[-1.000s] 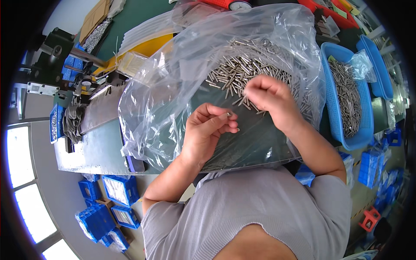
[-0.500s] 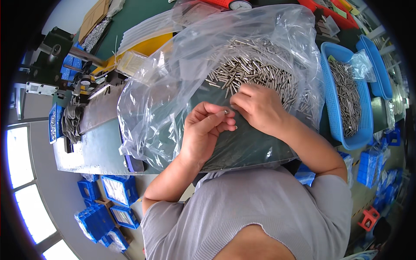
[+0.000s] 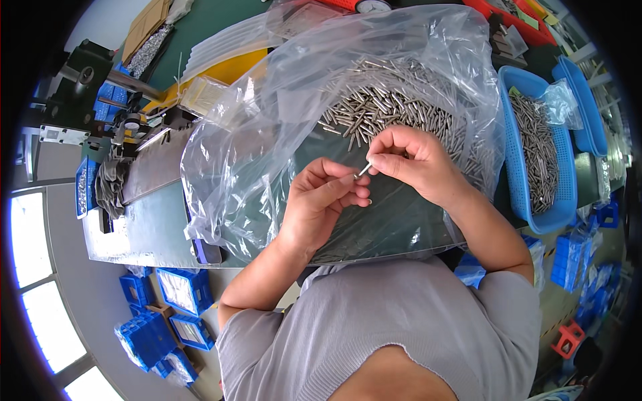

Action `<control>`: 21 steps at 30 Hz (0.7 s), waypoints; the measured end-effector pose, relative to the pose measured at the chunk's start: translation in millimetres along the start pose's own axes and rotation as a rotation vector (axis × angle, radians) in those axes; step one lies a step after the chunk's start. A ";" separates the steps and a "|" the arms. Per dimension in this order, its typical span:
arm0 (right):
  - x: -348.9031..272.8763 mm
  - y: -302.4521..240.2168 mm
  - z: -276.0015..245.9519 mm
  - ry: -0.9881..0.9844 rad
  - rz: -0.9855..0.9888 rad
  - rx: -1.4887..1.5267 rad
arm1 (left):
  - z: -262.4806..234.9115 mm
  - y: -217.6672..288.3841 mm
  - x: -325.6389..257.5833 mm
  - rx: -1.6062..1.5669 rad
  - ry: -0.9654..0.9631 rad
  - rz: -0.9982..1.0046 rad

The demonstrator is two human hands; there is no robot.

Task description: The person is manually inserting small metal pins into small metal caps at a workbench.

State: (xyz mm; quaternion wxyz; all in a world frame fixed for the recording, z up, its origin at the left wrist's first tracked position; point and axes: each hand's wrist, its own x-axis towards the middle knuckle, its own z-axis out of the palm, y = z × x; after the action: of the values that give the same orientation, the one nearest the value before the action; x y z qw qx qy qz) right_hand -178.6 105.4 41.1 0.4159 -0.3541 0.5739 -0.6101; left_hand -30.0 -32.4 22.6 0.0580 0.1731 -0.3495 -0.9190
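A slim metal pin spans the gap between my two hands. The fingertips of my left hand pinch its lower end, and my right hand grips the upper end between thumb and forefinger. Just beyond the hands, a heap of similar metal pins lies on a large clear plastic bag, partly under its film. What sits at the left fingertips, apart from the pin's end, is too small to make out.
A blue basket of metal pins stands to the right, with a small clear bag in it. At the left are a dark bench press and a grey cloth glove. A red tray sits at the back right. Blue crates stand on the floor.
My right hand has drawn back from the pin heap toward my left hand and turned, its grip on the pin now showing. The left hand has shifted slightly right.
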 end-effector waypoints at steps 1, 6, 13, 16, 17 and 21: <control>0.7 0.5 -0.4 0.000 0.002 0.001 | 0.0 -0.2 0.3 0.008 0.002 -0.001; 0.8 -2.0 4.1 -0.007 0.046 0.078 | 0.6 0.8 -1.4 0.018 0.004 -0.005; 2.0 12.2 8.0 -0.017 -0.055 -0.090 | -0.3 -2.0 -1.1 0.056 0.011 0.001; 0.1 9.3 6.5 -0.007 0.021 -0.057 | 2.9 -1.9 0.0 0.055 0.024 -0.005; 0.9 8.1 3.8 0.041 0.016 -0.027 | 4.0 -1.7 0.3 0.040 0.032 -0.005; 1.3 -9.0 -18.0 0.154 0.113 0.353 | -2.1 -1.9 0.4 0.020 0.030 0.043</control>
State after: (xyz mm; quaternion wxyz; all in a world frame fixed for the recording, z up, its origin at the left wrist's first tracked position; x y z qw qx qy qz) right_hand -196.4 111.4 48.4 0.4603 -0.1952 0.5069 -0.7022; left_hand -29.6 -32.3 19.7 0.0812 0.1802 -0.3613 -0.9113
